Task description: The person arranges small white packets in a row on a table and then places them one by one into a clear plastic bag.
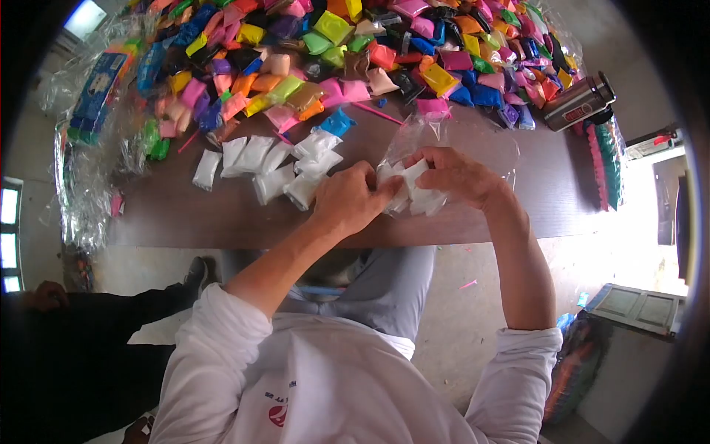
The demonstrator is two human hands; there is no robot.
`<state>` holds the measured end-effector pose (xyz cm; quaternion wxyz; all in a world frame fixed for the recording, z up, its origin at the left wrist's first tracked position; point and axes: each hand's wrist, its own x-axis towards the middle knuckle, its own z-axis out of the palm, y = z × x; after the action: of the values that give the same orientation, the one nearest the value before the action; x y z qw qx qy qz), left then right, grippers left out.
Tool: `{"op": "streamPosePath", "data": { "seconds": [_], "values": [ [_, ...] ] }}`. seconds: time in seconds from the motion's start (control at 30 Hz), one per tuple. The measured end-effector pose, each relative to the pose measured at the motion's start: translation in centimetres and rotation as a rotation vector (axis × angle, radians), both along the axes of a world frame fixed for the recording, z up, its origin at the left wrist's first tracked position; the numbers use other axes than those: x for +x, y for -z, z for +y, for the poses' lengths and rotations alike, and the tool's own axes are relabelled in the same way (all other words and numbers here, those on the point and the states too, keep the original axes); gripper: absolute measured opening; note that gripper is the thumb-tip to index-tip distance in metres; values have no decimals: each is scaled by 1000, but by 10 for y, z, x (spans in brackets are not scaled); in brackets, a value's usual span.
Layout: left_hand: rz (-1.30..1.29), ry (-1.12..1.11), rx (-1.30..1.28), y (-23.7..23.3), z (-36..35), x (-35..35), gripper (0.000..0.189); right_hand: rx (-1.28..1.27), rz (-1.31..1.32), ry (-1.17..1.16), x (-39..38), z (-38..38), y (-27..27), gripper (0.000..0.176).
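Note:
My left hand (pixel 349 198) is closed at the near left side of a clear plastic bag (pixel 436 135), thumb and fingers pinching its edge. My right hand (pixel 460 177) curls over the bag from the right, its fingers closed on a white packet (pixel 416 176). More white packets (pixel 427 201) lie under and between the hands; whether they are inside the bag or below it is hard to make out. To the left of my left hand, several white packets (pixel 255 155) rest in a loose group on the brown table (pixel 222 222). A blue packet (pixel 336 123) lies just behind them.
A large heap of colourful packets (pixel 325 44) covers the back of the table. At right lies a steel flask (pixel 580 102). Clear plastic wrap (pixel 81 185) hangs at the left edge. Another person's dark-clothed leg (pixel 96 333) is at my left.

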<state>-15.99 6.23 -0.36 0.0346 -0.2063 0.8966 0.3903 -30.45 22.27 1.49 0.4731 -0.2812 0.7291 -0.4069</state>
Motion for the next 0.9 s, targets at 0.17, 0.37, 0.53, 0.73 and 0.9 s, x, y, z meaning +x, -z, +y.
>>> {"op": "streamPosePath", "data": {
  "seconds": [0.17, 0.37, 0.53, 0.73, 0.9],
  "values": [
    [-7, -33, -32, 1, 3, 0, 53, 127, 217, -129, 3, -5, -21, 38],
    [15, -19, -21, 1, 3, 0, 48, 60, 161, -106, 2, -2, -13, 40],
    [13, -15, -50, 0, 5, 0, 46, 49, 52, -39, 5, 0, -20, 40],
    [29, -11, -30, 2, 3, 1, 44, 68, 71, -14, 6, 2, -19, 40],
    [22, 0, -61, 1, 3, 2, 43, 104, 320, 137, 6, 5, -21, 39]
  ]
}}
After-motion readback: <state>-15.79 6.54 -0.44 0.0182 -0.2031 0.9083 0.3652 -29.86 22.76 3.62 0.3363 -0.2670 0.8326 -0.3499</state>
